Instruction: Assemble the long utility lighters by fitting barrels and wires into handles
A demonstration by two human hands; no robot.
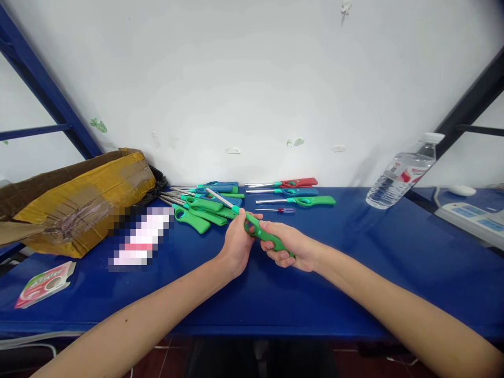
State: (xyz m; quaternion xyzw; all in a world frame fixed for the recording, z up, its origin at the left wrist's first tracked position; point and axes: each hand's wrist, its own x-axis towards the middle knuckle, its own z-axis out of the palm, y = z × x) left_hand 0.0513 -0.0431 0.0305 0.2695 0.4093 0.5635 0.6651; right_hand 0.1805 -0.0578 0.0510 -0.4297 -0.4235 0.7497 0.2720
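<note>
A green lighter [271, 239] with a long metal nozzle is held above the blue table [315, 294], its nozzle pointing up and left. My right hand [289, 244] wraps round its handle. Near the trigger ring and the nozzle's base, my left hand [239, 241] grips the same lighter. Behind my left hand lies a pile of green and blue lighters [205, 205]. To the right of the pile are a red lighter [301, 182], a blue lighter [303, 192] and another green lighter [318, 201]. A small screwdriver [285, 210] lies in front of them.
An open cardboard box [90, 205] with yellow tape stands at the left. A torn packet [47, 283] lies in front of it. At the right a water bottle [403, 173] leans, beside a white device [468, 215]. The white wall [255, 94] rises behind the table.
</note>
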